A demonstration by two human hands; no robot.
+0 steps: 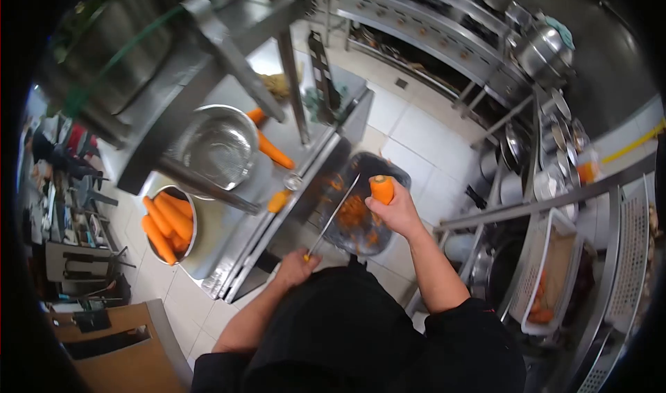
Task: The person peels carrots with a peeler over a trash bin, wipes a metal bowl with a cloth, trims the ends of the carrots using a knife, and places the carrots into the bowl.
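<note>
My left hand is closed around the handle of a knife, whose long thin blade points up and away over the bin. A bit of yellow handle shows at the fingers. In my right hand is a peeled-looking carrot, gripped with its cut top end up. Below both hands stands a dark-lined bin with orange peelings inside. On the counter to the left, a metal bowl holds several carrots. More carrots lie beside a metal strainer.
A steel counter with an overhead shelf frame runs along the left. A yellow-orange peeler-like tool lies at its edge. Racks with pots and a white crate line the right. A stove stands ahead.
</note>
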